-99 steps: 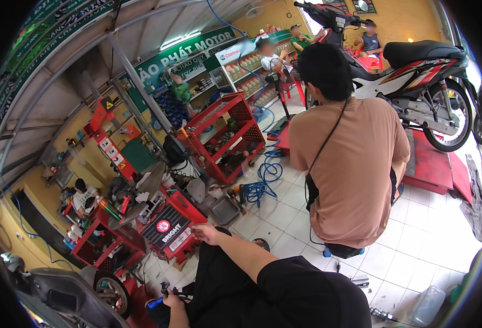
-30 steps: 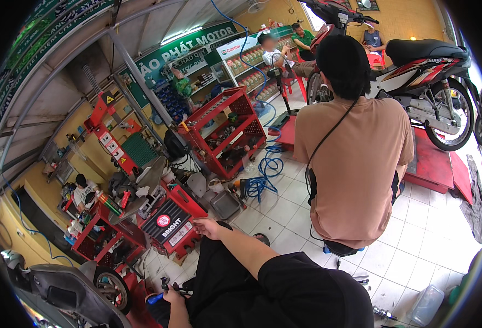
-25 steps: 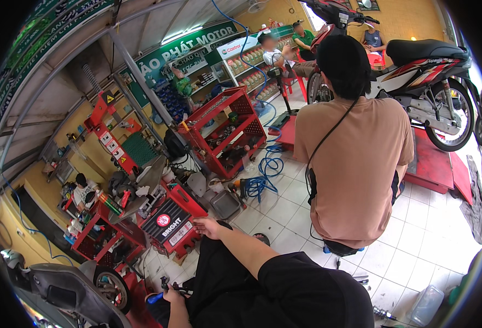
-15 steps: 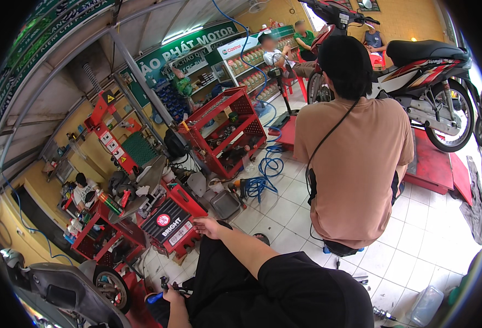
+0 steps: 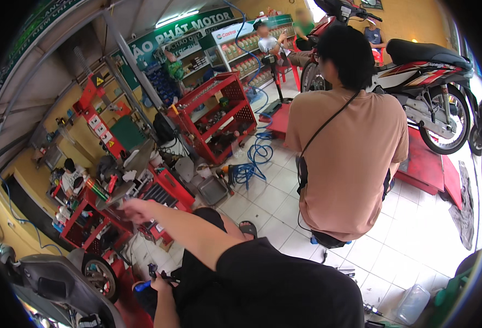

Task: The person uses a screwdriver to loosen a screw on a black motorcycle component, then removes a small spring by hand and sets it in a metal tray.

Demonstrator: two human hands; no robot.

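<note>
We see the right hand (image 5: 134,210) stretched out to the left at the end of a bare forearm, reaching over a low red tool cart (image 5: 96,221) crowded with tools and cans. The hand is blurred, and we cannot tell whether its grip is spread or pressed together, or whether it touches anything on the cart. The left hand (image 5: 161,281) sits low by the knee, its grip pinching a small dark tool (image 5: 156,271) that sticks up from the fingers — a blue handle (image 5: 140,285) shows just beside it to the left. Below the cart stands a small scooter wheel (image 5: 99,273) under a grey body panel (image 5: 49,281).

Ahead of us a person in a tan shirt (image 5: 350,158) sits with their back turned, a dark strap crossing the shoulder, on the white tiled floor (image 5: 415,240). Beyond them a motorbike (image 5: 421,82) rests on a red lift platform (image 5: 432,169). A tall red shelving cart (image 5: 219,120) stands further back, with a blue hose (image 5: 254,158) coiled on the floor just beside it. A clear plastic container (image 5: 413,303) lies at the lower right.
</note>
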